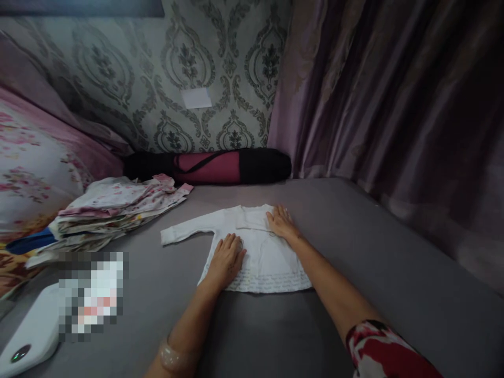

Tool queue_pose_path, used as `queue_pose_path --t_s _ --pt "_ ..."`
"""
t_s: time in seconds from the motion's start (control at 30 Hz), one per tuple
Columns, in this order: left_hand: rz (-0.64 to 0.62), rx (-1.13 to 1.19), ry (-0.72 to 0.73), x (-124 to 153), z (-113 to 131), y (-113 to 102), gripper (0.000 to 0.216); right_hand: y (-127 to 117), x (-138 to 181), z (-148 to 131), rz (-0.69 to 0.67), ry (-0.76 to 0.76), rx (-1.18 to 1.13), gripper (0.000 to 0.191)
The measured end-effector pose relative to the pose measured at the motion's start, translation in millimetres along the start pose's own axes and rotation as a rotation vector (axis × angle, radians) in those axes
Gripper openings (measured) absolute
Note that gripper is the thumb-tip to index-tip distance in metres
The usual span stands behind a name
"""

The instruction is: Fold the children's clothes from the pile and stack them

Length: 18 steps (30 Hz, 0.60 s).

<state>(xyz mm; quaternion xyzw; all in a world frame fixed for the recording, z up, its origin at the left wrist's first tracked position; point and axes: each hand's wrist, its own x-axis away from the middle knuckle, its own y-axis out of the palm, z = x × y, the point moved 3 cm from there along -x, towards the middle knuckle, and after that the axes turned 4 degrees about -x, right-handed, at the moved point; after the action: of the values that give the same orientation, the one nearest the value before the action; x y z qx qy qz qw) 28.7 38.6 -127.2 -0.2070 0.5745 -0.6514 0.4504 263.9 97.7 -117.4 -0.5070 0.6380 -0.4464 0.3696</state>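
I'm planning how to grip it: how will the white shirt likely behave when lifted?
The shirt will probably flop, since its cloth lies thin and flat. It should be light, being small. Its outstretched sleeve may dangle, being narrow.

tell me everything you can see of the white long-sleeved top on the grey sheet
The white long-sleeved top looks like thin cloth, with rows of dark script-like print above its hem. It lies flat on the grey fabric sheet, neckline away from the person, hem nearest. One sleeve stretches to the left; the other is folded across the upper front. The bare left hand rests on its front, the right hand on its upper right side.
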Motion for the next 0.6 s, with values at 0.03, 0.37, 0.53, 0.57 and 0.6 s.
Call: queue_pose_path --t_s 0.03,0.37,0.53,0.57,0.6 --pt "0.018 0.006 -0.013 0 -1 -3 0.044 -2 -1 2 0.028 0.019 0.0 0.069" --pt "0.099 0.019 -0.058 0 -16 -7 0.035 3 -4 12 0.052 0.038 0.093 0.069" --pt "0.107 0.028 -0.026 -1 -13 -9 0.031 0 5 -41 0.102 -0.128 0.14 0.063" --pt "0.115 0.02 -0.019 -1 -12 -10 0.03 4 8 -57 0.074 -0.216 0.129 0.062" --pt "0.12 0.008 -0.015 0 -12 -11 0.029 8 11 -73 0.037 -0.296 0.112 0.062"
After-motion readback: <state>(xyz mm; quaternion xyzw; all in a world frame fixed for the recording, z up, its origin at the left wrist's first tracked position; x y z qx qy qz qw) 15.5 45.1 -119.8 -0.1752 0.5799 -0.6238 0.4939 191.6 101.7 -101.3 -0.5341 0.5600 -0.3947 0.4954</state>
